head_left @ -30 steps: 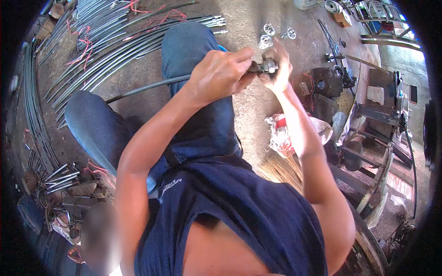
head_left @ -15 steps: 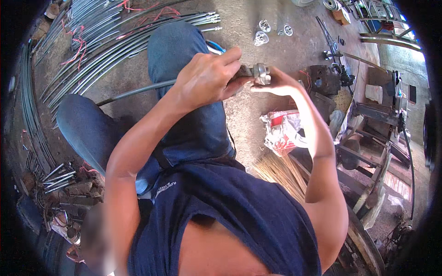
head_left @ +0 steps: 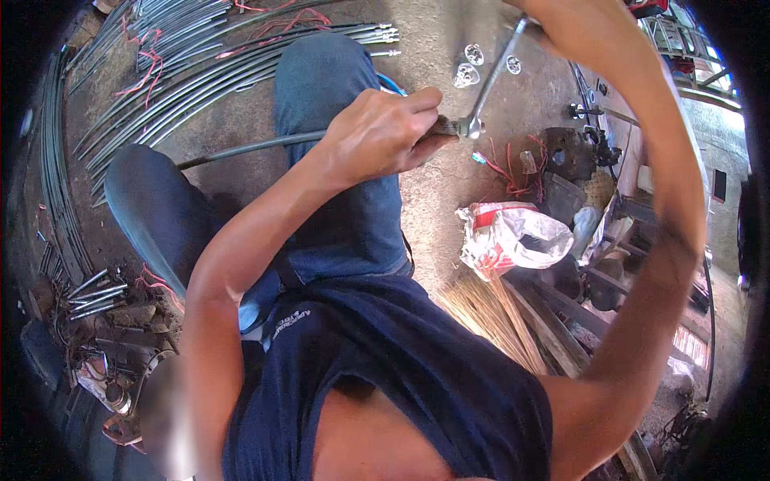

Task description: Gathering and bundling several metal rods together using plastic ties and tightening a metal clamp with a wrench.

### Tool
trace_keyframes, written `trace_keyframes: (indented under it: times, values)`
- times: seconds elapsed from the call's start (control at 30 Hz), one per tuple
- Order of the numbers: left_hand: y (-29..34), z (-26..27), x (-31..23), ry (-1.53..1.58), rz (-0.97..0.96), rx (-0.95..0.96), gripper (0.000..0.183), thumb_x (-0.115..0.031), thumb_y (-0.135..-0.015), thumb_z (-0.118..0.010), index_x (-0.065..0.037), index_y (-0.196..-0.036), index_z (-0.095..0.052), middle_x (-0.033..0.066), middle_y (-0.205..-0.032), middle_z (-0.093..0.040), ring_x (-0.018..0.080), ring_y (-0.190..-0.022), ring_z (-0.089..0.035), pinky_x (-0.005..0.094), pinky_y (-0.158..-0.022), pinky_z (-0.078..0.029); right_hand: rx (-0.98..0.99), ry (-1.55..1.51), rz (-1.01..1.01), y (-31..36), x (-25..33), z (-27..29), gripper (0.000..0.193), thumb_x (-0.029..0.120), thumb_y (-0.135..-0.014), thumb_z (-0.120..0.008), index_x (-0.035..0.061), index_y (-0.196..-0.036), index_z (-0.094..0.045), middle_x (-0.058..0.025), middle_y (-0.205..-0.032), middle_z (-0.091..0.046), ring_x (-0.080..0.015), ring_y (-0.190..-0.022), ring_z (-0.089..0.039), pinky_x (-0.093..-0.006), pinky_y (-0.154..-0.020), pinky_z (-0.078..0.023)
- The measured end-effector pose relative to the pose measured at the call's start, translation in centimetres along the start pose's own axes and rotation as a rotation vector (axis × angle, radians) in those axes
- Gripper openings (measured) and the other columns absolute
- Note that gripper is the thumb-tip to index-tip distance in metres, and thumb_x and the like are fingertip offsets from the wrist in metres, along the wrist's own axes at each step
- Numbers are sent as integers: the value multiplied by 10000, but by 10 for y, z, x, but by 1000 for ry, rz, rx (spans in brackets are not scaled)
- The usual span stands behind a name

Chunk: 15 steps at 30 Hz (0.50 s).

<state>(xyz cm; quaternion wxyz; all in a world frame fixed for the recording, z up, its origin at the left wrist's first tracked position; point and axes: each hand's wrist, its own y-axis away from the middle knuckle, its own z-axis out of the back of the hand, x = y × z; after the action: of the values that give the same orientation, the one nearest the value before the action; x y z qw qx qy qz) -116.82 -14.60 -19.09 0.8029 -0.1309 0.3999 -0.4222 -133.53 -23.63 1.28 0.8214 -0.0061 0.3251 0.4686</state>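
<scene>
My left hand (head_left: 383,132) is closed around the end of a long grey rod (head_left: 265,144), which runs back to the left across my legs. A dark, rough-textured end piece sticks out past my fingers. At its tip sits the head of a metal wrench (head_left: 496,80), whose shank slants up and to the right. At the top edge my right hand (head_left: 553,18) is at the far end of the wrench handle; its fingers are partly cut off by the frame, but it appears closed on it.
Long metal rods (head_left: 160,120) with pink ties lie on the floor at the far left. Clear cups (head_left: 466,75) of small parts stand beyond the wrench. A white and red sack (head_left: 513,236), a straw broom (head_left: 489,317) and a dark metal block (head_left: 568,152) lie to the right.
My right hand has swung up and away from the rod's tip to the top edge, and the wrench's long handle now shows. My left hand keeps its grip, slightly shifted right in view.
</scene>
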Motion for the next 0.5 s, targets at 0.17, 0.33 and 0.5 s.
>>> trace_keyframes:
  times: [0.17, 0.33, 0.5]
  values:
    - [-13, -17, -10, 54, -63, -10, 315, -266, -827, -737, 3, -775, -582, 103, -847, -548, 326, -655, -625, 416, -555, -509, -22, -4, 56, 75, 44, 83, 378, 117, -748, -744, 32, -1094, -617, -131, -946, -613, -284, -832, -607, -430, -857, -459]
    - [28, 20, 11, -111, 94, 7, 325, -293, -863, -697, 8, -783, -607, 111, -834, -549, 332, -630, -627, 418, -557, -515, 588, -189, -134, 74, 110, 120, 396, 47, -798, -643, -15, -1168, -515, -180, -946, -615, -334, -814, -630, -461, -726, -466]
    - [-8, -17, -7, 60, -46, -37, 332, -295, -861, -700, 9, -765, -606, 115, -826, -550, 339, -624, -627, 426, -561, -513, 836, -759, -564, 135, 156, 121, 189, 44, -916, -545, -36, -1056, -446, -161, -638, -566, -342, -600, -601, -442, -567, -479]
